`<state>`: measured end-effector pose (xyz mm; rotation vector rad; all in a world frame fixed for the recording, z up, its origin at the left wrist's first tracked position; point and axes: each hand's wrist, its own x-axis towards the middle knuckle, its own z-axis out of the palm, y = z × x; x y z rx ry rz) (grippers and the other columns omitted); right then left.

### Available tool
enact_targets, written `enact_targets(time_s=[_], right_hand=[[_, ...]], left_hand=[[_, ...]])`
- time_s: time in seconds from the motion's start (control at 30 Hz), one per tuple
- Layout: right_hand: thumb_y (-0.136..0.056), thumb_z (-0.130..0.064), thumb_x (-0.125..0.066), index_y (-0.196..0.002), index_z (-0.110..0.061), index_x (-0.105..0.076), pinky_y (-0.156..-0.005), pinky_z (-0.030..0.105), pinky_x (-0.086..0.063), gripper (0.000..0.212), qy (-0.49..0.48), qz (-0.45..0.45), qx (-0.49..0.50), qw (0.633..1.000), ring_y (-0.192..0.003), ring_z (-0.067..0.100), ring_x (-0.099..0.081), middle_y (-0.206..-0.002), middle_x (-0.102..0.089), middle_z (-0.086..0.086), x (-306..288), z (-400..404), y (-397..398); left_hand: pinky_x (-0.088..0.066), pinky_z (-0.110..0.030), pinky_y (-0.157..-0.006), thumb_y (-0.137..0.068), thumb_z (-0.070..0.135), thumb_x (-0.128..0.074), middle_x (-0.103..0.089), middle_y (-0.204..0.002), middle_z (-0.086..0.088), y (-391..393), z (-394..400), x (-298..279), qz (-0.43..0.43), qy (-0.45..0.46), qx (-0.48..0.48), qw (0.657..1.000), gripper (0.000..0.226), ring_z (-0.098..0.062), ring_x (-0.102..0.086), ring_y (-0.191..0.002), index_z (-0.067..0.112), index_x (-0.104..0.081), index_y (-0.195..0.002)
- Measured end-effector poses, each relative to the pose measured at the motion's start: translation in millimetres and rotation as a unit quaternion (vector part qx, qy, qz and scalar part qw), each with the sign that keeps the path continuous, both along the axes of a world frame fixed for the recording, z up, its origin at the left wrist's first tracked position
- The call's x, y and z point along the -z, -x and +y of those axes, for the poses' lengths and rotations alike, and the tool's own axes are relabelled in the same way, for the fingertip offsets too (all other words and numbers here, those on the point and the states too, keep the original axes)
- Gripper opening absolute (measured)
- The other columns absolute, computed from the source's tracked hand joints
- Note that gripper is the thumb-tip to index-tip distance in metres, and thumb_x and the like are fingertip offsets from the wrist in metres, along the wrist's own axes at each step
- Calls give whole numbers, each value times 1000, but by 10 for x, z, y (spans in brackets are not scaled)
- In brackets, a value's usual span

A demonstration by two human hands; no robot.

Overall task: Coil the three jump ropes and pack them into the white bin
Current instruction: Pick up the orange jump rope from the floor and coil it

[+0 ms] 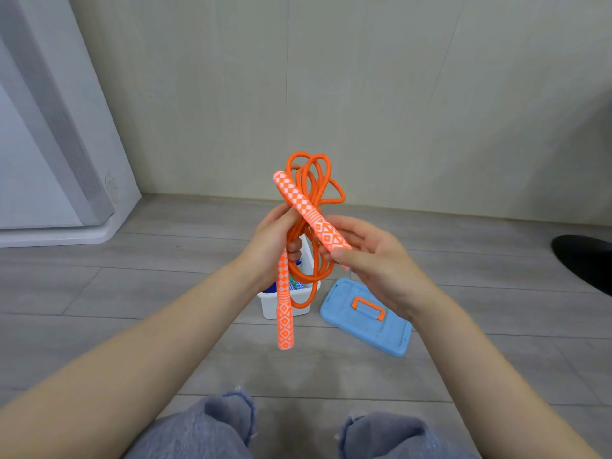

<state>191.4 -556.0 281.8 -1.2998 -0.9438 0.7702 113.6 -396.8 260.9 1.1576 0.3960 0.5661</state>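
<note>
1. The left hand (271, 243) is gripping the bundled loops of the orange jump rope (314, 180) at mid-bundle; its fingers are closed around the cord.
2. One patterned handle (284, 313) is hanging straight down below the left hand, with its long axis vertical.
3. The right hand (374, 260) is pinching the lower end of the second handle (308, 210). The thumb and fingers are closed on it; the remaining fingers are loosely spread.
4. This second handle is lying diagonally across the loops, with its free end pointing up and to the left.
5. The white bin (284, 304) is standing on the floor directly below the bundle and slightly beyond the hands. Blue and green items are already showing inside it.
6. A blue lid (364, 323) is lying on the floor just right of the bin, apart from it.
7. Judgement: the coming move is turning on the vertical drop. The bundle is sitting above the bin opening, so lowering is likely sufficient once the diagonal handle is aligned with the loops.
</note>
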Motion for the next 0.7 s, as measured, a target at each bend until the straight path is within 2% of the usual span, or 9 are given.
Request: enact_targets(time_s=[0.1,0.23,0.3,0.37,0.4,0.47,0.53,0.6,0.7], right_hand=[[-82,9,-67,-120,-7,-53,-72,20,-53,44,-31,3,35,999,-87,11,-70,-97,-74,2,21,75,59],[-84,13,-63,-115,3,-54,-65,15,-52,34,-53,-17,75,996,-72,3,-70,-81,-75,-5,75,177,151],[-84,4,-68,-113,-5,-62,-72,13,-49,31,-57,-78,118,988,-81,0,-67,-92,-73,-6,109,216,156],[-81,-15,-75,-107,-26,-70,-87,6,-38,29,-20,-226,184,956,-104,-4,-56,-110,-67,-13,177,241,101],[-78,-23,-77,-105,-34,-70,-92,7,-34,30,-1,-262,203,944,-114,-2,-49,-119,-61,-13,216,249,71],[-76,-25,-79,-112,-34,-66,-99,22,-42,40,4,-170,164,972,-122,8,-52,-126,-59,-4,293,244,68],[-73,-23,-82,-126,-27,-50,-93,34,-51,62,1,-47,107,993,-113,17,-63,-123,-65,3,388,258,83],[-67,-34,-84,-131,-19,-44,-84,34,-55,77,51,4,89,995,-102,16,-69,-117,-69,5,405,257,84],[-75,-34,-80,-114,-10,-66,-72,26,-53,48,90,-16,72,993,-87,12,-69,-107,-73,10,352,231,74]], left_hand=[[-22,-17,-37,-95,29,-52,-52,-68,1,-20,4,-12,-20,29,6,999,20,-6,-30,-40,22,-69,-88],[-21,-18,-37,-95,26,-47,-53,-62,2,-61,4,1,-52,88,7,995,21,-4,-32,-38,14,-65,-97],[-20,-17,-36,-95,26,-46,-52,-56,3,-62,18,20,-51,118,8,992,21,-4,-32,-37,14,-62,-96],[-20,-17,-36,-94,28,-47,-52,-53,3,-63,36,48,-58,148,25,987,20,-4,-32,-37,12,-59,-98],[-20,-17,-36,-93,27,-48,-52,-52,3,-62,36,49,-64,159,35,985,21,-4,-32,-36,11,-58,-102],[-19,-19,-39,-91,28,-50,-49,-48,3,-63,19,43,-75,166,50,982,23,-5,-31,-35,10,-56,-104],[-19,-24,-50,-83,31,-55,-42,-41,3,-69,-17,24,-74,161,60,982,25,-7,-29,-36,11,-62,-96],[-16,-29,-57,-78,35,-58,-34,-39,2,-68,-43,3,-68,158,67,983,26,-10,-27,-39,13,-67,-88],[-12,-29,-57,-85,35,-54,-28,-39,2,-50,-50,-22,-59,163,68,983,26,-11,-24,-40,14,-70,-79]])
